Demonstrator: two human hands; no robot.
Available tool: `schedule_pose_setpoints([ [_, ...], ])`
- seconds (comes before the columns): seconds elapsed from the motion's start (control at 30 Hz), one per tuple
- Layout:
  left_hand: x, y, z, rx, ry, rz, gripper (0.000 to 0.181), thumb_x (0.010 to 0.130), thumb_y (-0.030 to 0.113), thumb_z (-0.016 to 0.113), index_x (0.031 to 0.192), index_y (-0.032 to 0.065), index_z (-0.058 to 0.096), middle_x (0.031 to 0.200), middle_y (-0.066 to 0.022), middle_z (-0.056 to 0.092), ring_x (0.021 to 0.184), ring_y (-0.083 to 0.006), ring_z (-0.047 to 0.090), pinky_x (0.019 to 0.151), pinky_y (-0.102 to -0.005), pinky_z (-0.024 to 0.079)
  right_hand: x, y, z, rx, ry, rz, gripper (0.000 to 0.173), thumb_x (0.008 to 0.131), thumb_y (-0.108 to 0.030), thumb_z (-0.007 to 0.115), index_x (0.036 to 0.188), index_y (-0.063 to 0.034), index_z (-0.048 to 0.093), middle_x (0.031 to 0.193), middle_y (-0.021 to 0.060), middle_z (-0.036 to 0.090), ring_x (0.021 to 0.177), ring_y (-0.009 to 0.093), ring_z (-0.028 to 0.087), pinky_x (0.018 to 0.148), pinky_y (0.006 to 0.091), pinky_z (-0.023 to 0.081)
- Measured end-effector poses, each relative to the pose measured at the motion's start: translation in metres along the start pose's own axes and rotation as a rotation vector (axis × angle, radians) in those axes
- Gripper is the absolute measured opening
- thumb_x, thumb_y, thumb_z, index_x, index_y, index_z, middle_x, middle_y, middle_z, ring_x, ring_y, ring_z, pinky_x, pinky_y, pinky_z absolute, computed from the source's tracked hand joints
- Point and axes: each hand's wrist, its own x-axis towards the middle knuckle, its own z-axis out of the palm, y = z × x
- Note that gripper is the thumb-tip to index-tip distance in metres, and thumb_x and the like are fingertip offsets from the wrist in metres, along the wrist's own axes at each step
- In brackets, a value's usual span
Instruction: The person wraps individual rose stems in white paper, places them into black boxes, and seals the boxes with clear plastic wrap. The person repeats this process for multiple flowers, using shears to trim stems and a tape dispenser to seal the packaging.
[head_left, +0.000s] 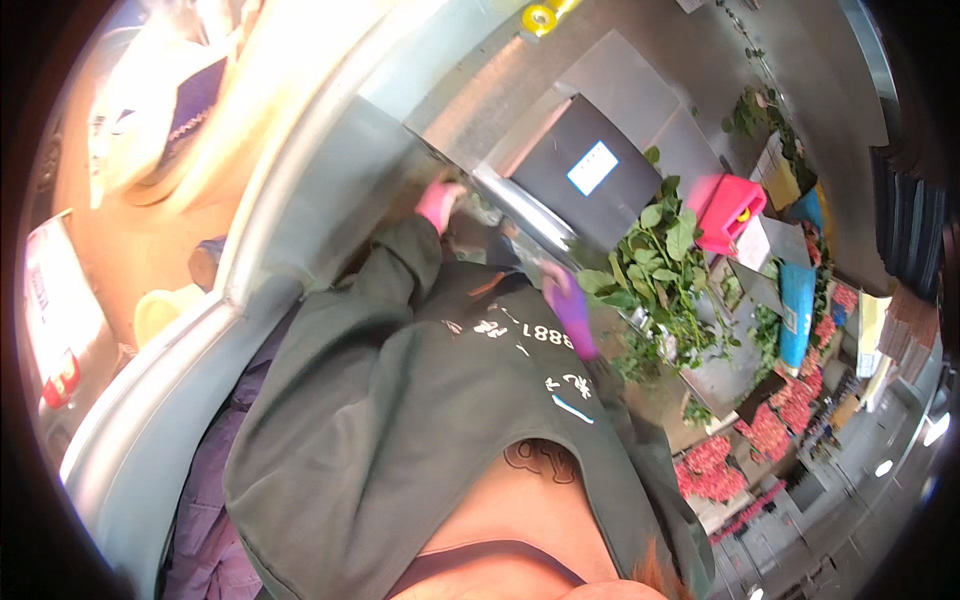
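My left hand (442, 202), with a pink cuff, is low in front of my dark apron (390, 420), beside the metal edge of the worktable (525, 208). Closer to the rose stems, my right hand (559, 289) has a purple cuff. Its fingers are blurred. Some clear, crumpled material (525, 247), perhaps plastic film, shows between the hands, but whether either one grips it is unclear. A dark box (592, 172) with a white label stands on the table just beyond them. Leafy green rose stems (667, 255) lie to the right of the box.
A bright pink tool or dispenser (727, 214) sits behind the stems. Further right are a blue packet (795, 315), bunches of pink flowers (769, 431) and stacked dark sheets (907, 217). A yellow roll (538, 20) is at the top. A pale curved frame (247, 247) borders my left.
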Motion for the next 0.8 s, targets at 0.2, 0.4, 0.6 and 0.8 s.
schedule_pose_setpoints([
  [0.2, 0.023, 0.017, -0.008, 0.923, -0.467, 0.01, 0.038, 0.09, 0.015, 0.067, 0.124, -0.0024, 0.06, 0.114, -0.0072, 0.067, 0.104, -0.0156, 0.061, 0.097, -0.0309, 0.045, 0.117, -0.08, 0.06, -0.642, 0.119, 0.009, 0.061, 0.078, -0.013, 0.062, 0.138, -0.0096, 0.048, 0.129, 0.0219, 0.054, 0.12, 0.038, 0.052, 0.102, 0.0474, 0.042],
  [0.4, -0.065, 0.055, -0.026, 0.45, -0.599, -0.201, 0.042, 0.094, 0.02, 0.065, 0.129, -0.0008, 0.055, 0.114, -0.007, 0.066, 0.1, -0.0154, 0.062, 0.093, -0.0306, 0.048, 0.135, -0.078, 0.064, -0.597, 0.054, 0.084, 0.048, 0.079, -0.016, 0.062, 0.126, -0.0099, 0.054, 0.114, 0.015, 0.059, 0.108, 0.034, 0.057, 0.09, 0.0475, 0.046],
  [0.6, -0.148, 0.101, 0.0, 0.445, -0.46, -0.309, 0.033, 0.096, 0.023, 0.059, 0.121, 0.0013, 0.057, 0.101, 0.0009, 0.059, 0.083, -0.0061, 0.053, 0.076, -0.0216, 0.044, 0.057, -0.153, 0.07, -0.157, -0.101, 0.127, 0.041, 0.094, -0.048, 0.058, 0.088, -0.0078, 0.057, 0.071, 0.0178, 0.062, 0.068, 0.039, 0.062, 0.066, 0.0473, 0.05],
  [0.8, -0.141, 0.092, -0.017, 0.368, -0.599, -0.204, 0.048, 0.098, 0.031, 0.059, 0.133, 0.0002, 0.051, 0.116, -0.0053, 0.062, 0.1, -0.0124, 0.058, 0.089, -0.0276, 0.047, 0.058, -0.144, 0.072, 0.413, -0.194, 0.316, 0.031, 0.097, -0.033, 0.061, 0.084, -0.0047, 0.056, 0.071, 0.0088, 0.058, 0.059, 0.019, 0.056, 0.057, 0.0353, 0.045],
])
